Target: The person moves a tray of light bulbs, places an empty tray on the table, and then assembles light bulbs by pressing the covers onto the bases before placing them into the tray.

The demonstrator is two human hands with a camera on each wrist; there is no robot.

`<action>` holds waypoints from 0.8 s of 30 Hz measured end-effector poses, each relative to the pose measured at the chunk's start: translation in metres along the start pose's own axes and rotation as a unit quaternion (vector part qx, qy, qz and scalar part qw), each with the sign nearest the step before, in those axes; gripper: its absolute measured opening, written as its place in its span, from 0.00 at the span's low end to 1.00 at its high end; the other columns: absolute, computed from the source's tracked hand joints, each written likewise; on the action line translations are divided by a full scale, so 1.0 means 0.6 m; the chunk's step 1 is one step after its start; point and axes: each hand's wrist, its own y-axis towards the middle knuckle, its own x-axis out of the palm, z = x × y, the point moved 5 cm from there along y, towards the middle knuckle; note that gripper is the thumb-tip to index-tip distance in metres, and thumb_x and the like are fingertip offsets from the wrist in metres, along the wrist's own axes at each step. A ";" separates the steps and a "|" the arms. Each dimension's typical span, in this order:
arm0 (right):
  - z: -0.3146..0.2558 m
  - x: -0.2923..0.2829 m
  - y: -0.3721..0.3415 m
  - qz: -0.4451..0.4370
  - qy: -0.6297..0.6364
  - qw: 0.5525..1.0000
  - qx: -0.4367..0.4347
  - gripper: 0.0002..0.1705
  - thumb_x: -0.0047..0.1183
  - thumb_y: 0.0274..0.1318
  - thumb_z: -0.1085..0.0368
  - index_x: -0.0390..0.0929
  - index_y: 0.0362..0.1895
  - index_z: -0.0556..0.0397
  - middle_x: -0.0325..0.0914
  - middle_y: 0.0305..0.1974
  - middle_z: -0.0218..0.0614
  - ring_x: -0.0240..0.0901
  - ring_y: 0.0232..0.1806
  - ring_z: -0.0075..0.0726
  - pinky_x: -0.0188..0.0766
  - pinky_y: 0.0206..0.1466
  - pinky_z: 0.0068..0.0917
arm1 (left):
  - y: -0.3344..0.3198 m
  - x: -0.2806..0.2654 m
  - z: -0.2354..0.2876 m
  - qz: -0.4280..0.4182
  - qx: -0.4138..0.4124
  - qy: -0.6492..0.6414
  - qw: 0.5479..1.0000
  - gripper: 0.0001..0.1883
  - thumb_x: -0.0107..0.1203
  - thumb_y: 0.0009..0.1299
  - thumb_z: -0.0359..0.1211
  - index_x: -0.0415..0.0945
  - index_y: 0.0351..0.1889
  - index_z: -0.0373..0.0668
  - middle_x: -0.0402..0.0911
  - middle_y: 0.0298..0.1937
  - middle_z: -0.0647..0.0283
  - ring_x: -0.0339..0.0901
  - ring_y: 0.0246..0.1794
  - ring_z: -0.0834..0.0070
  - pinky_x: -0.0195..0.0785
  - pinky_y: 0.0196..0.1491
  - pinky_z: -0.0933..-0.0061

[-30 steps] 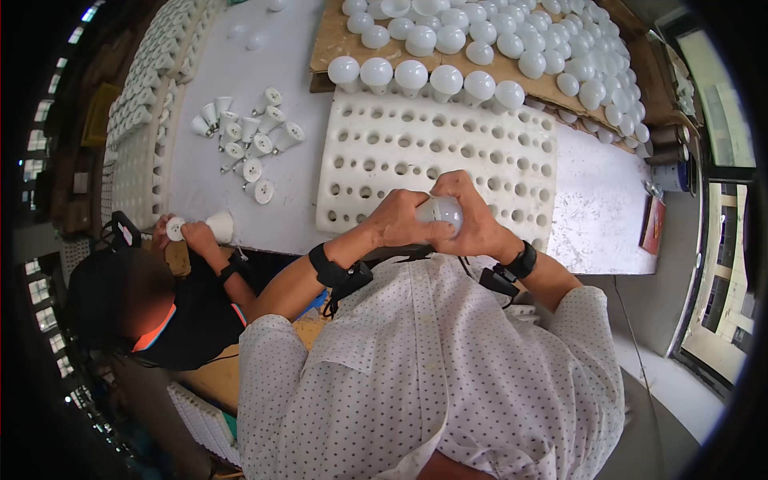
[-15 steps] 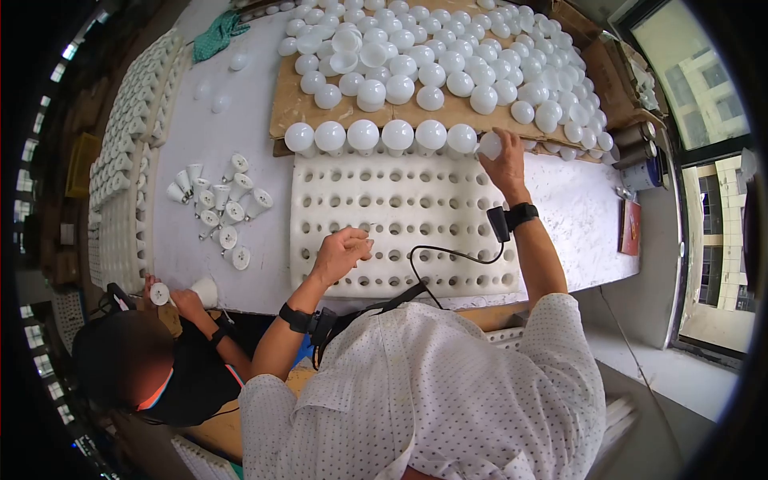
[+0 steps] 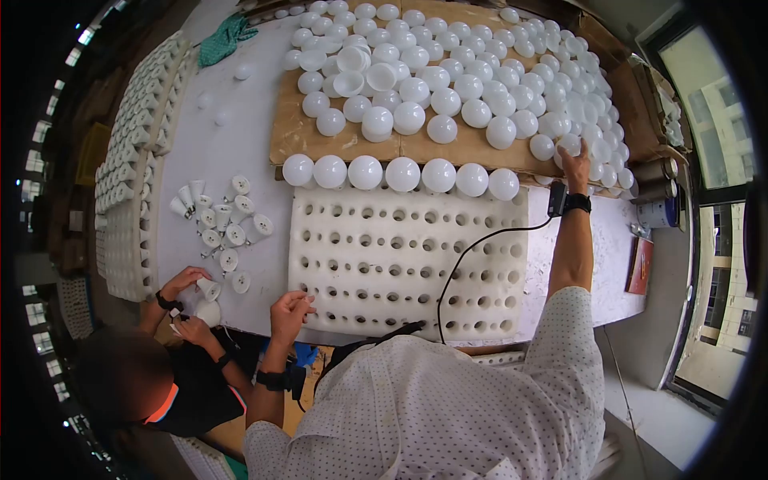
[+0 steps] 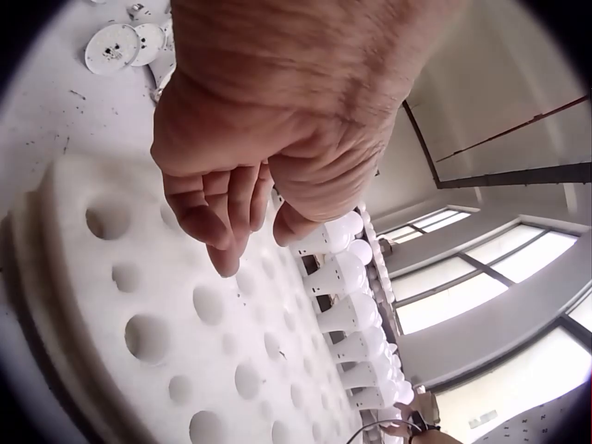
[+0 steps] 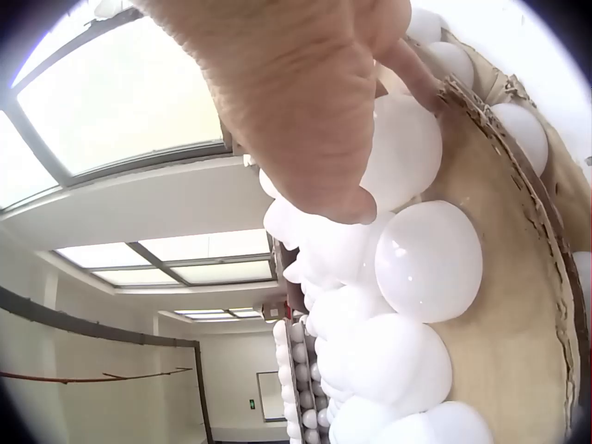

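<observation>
My right hand [image 3: 574, 166] reaches to the right front edge of the cardboard, gripping a frosted white bulb cover [image 5: 402, 153]. In the right wrist view the thumb lies on one side of this dome and fingers on the other. My left hand [image 3: 288, 316] hangs empty over the left front edge of a white foam tray [image 3: 416, 276], its fingers loosely bent. In the left wrist view the fingers [image 4: 222, 208] hover above the holes. Several assembled bulbs [image 3: 365, 172] stand in a row along the tray's back edge.
Many bulb covers [image 3: 478, 112] crowd the cardboard sheet [image 3: 376, 148] behind the tray. Loose bulb bases [image 3: 234, 234] lie to the left, near stacked filled trays [image 3: 128, 172]. Another person's hand [image 3: 188, 278] works at the left. A thin black cable [image 3: 472, 246] crosses the tray.
Both hands first held a bulb over the tray; the right hand then set it at the row's right end. It has since moved right to the covers, while the left hand moved left.
</observation>
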 end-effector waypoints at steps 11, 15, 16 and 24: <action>-0.084 0.090 -0.086 -0.027 0.075 0.988 -0.128 0.39 0.61 0.39 0.51 0.62 0.51 0.63 0.67 0.47 0.56 0.65 0.50 0.54 0.60 0.55 0.38 | -0.045 -0.034 -0.025 0.043 -0.020 0.041 0.998 0.14 0.55 0.61 0.32 0.71 0.41 0.31 0.80 0.32 0.58 0.78 0.28 0.77 0.63 0.21 0.83; -0.013 0.061 -0.017 -0.125 0.091 0.983 -0.101 0.40 0.59 0.42 0.53 0.60 0.57 0.61 0.62 0.55 0.49 0.63 0.54 0.46 0.64 0.53 0.35 | -0.037 -0.018 0.001 0.071 0.017 -0.002 0.997 0.12 0.56 0.61 0.32 0.73 0.39 0.34 0.80 0.32 0.59 0.79 0.28 0.77 0.68 0.27 0.80; 0.003 0.038 -0.014 -0.139 0.150 0.978 -0.037 0.40 0.59 0.43 0.54 0.59 0.57 0.61 0.63 0.54 0.48 0.64 0.53 0.45 0.67 0.50 0.36 | -0.014 -0.028 -0.026 0.122 0.091 0.022 0.988 0.11 0.55 0.61 0.29 0.72 0.40 0.33 0.80 0.31 0.61 0.77 0.29 0.79 0.67 0.28 0.81; -0.024 -0.061 -0.054 0.001 0.171 0.983 0.071 0.45 0.61 0.42 0.52 0.54 0.62 0.55 0.62 0.51 0.47 0.67 0.45 0.40 0.70 0.43 0.34 | 0.046 -0.183 -0.026 0.248 0.181 0.472 0.826 0.25 0.43 0.54 0.17 0.62 0.53 0.34 0.66 0.55 0.44 0.64 0.55 0.52 0.60 0.55 0.63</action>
